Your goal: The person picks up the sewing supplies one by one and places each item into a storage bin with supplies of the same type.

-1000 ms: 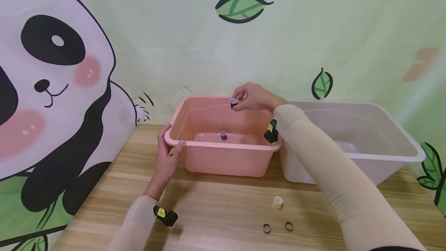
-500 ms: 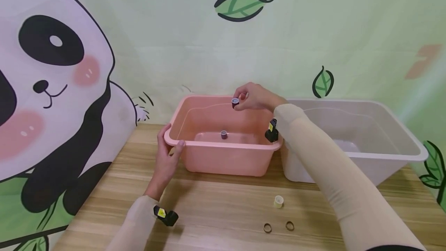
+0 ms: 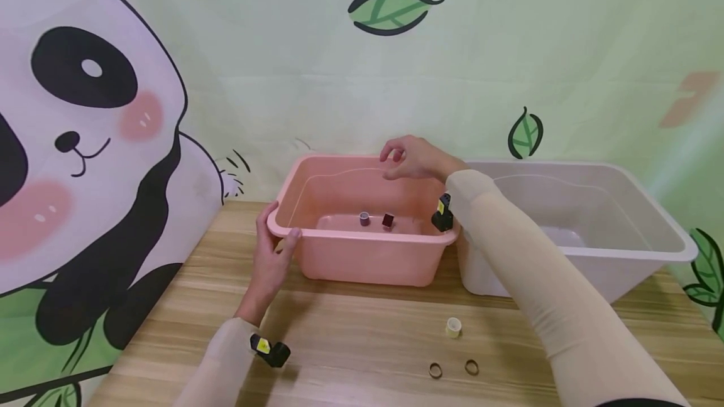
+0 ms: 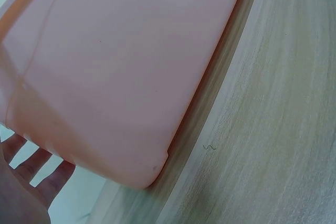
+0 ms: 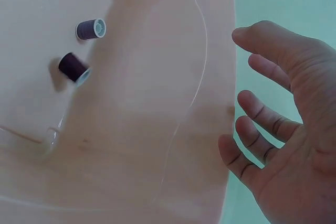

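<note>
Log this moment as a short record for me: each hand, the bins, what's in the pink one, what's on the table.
left hand: grips the pink bin at its near left corner, thumb over the rim
right hand: above the pink bin, fingers apart, holding nothing
bins: pink, with a gray bin to its right
in pink bin: purplish spool; darker spool, tilted and blurred, unclear whether at rest
on table: cream cylinder, standing; nearer ring; farther ring
</note>
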A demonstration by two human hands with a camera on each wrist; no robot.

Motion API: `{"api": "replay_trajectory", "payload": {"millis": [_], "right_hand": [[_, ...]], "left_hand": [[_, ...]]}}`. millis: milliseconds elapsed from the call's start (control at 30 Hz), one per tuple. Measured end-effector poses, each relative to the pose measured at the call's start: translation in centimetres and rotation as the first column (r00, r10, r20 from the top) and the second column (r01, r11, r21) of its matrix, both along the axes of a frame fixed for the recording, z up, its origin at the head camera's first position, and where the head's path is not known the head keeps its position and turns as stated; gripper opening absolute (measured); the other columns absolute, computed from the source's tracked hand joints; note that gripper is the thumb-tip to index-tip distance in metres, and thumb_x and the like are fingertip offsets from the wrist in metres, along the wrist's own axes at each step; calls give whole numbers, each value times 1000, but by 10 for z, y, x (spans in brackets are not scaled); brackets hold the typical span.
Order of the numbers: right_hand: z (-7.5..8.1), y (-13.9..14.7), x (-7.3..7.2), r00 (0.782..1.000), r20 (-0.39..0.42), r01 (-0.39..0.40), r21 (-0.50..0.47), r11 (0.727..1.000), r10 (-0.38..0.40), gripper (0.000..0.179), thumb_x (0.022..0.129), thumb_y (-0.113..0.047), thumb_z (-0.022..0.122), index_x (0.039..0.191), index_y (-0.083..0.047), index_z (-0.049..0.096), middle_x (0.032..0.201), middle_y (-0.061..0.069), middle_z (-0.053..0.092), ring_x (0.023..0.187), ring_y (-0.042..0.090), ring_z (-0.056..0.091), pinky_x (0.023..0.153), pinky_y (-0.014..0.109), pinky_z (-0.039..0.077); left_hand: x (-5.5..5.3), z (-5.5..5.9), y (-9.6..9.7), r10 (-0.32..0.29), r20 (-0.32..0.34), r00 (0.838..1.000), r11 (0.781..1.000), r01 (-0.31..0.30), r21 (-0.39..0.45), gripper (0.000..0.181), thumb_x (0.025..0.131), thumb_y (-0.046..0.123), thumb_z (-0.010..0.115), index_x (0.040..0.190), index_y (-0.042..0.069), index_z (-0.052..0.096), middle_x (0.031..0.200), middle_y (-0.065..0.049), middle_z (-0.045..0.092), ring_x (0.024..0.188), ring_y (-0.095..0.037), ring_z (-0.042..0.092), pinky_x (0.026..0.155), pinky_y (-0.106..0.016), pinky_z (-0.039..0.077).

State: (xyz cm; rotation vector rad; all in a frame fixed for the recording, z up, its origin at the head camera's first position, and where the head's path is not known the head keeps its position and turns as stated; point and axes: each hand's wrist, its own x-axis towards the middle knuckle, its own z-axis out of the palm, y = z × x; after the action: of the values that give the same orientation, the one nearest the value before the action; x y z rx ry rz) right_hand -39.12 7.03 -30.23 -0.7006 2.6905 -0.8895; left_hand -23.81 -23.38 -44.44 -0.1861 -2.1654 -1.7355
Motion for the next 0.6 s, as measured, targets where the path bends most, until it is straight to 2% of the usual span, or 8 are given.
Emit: {"api": "replay_trajectory", "payload": {"millis": [600], "right_hand": [[3,-2,2,999,19,-27,-21,999,28,51,90,-33,79,133,-15,61,133,15,57,117,31,55,95,46,55]], "left_hand": [[-1,0,-2,-13,9,1000,1000,13,-1,68,104,35,61,159,34,21,160,4,34,140,-27,44,108,-40,47]]}}
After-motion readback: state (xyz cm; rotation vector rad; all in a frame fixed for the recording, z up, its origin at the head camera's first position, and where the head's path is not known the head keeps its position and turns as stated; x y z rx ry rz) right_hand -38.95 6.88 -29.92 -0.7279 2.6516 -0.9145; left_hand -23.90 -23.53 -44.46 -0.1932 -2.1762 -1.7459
